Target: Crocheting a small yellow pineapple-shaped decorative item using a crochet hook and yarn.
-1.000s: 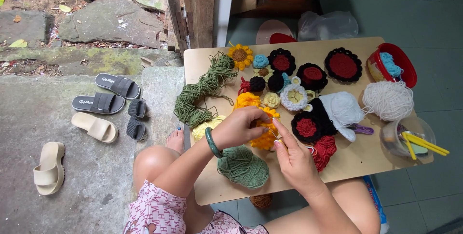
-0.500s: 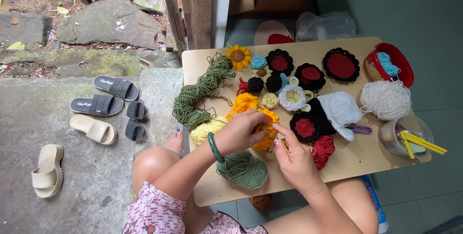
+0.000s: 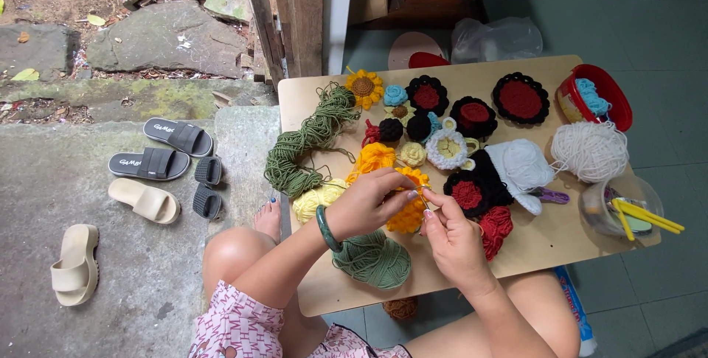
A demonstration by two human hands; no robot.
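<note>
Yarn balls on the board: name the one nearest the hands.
The green yarn ball, at the board's near edge just beneath the left hand; the white one sits far right.

Soft matt yarn crochet flowers [image 3: 408,210] lie on a smooth pale wooden board [image 3: 546,244] beside rough concrete [image 3: 59,174].

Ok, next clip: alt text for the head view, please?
Seen from above, a seated person's left hand and right hand work an orange crocheted flower over a small wooden table. Crocheted flowers, green yarn and a white yarn ball lie on it; sandals sit on the concrete beside.
</note>
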